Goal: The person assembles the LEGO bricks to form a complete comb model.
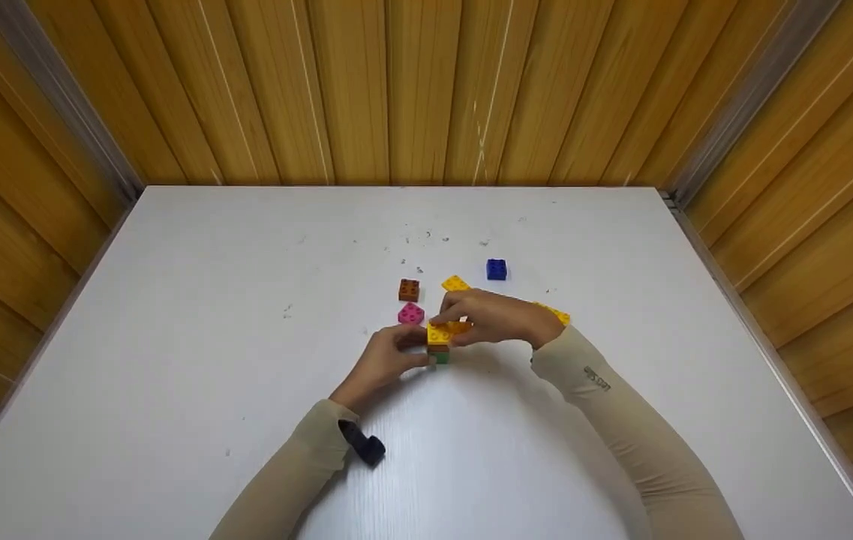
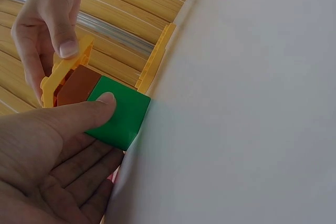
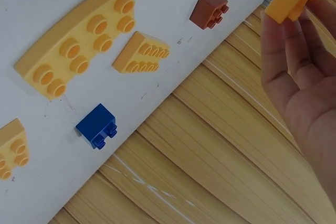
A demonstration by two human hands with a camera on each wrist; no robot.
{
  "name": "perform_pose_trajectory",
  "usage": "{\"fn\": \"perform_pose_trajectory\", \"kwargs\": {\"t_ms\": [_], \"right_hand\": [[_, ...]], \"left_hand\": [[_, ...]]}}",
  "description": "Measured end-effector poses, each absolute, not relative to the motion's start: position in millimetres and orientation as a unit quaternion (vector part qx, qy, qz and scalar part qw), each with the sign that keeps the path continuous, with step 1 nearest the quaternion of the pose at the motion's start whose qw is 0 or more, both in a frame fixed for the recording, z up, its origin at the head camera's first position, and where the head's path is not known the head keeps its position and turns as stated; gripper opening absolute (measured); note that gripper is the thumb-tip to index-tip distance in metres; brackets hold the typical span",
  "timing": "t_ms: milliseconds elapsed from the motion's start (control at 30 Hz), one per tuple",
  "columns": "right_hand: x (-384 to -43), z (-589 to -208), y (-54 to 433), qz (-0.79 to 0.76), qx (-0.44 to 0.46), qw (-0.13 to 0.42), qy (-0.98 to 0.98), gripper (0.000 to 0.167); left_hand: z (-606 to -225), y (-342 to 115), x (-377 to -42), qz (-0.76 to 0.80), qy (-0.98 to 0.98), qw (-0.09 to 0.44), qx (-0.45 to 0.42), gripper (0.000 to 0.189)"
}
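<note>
My left hand (image 1: 381,360) grips a small stack at mid-table. In the left wrist view its thumb presses the flat side of the green brick (image 2: 126,111), the lowest piece, with the fingers on the far side. On the green brick sits a brown brick (image 2: 80,83). Above that lies a yellow brick (image 1: 439,334), pinched between the thumb and fingers of my right hand (image 1: 497,315). The yellow brick overhangs the brown one and looks tilted in the left wrist view; whether its studs are fully joined I cannot tell.
Beyond the stack lie a pink brick (image 1: 410,313), another brown brick (image 1: 409,290) and a blue brick (image 1: 497,269). The right wrist view shows a long curved yellow brick (image 3: 79,38), a smaller yellow brick (image 3: 128,56) and one more yellow brick (image 3: 13,142) at the left edge.
</note>
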State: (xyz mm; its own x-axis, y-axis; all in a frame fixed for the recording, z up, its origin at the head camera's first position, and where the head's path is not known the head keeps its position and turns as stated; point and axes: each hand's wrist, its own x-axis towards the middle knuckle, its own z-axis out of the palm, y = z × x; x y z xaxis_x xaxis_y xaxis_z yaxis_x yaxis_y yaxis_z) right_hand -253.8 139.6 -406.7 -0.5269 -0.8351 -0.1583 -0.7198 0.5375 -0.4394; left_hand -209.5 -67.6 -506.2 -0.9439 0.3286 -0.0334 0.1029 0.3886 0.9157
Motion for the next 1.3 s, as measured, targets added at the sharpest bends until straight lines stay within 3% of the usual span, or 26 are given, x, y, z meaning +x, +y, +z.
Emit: {"fn": "perform_pose_trajectory", "kwargs": {"t_ms": [733, 1300], "right_hand": [[-258.5, -409.4, 136.7, -0.162, -0.416, 0.211, 0.870, 0.044], [-257.7, -407.8, 138.9, -0.158, -0.435, 0.197, 0.865, 0.042]], "left_hand": [[-505.3, -67.2, -209.7, 0.536, 0.828, 0.121, 0.112, 0.036], [-508.1, -67.7, -210.8, 0.534, 0.829, 0.107, 0.127, 0.039]]}}
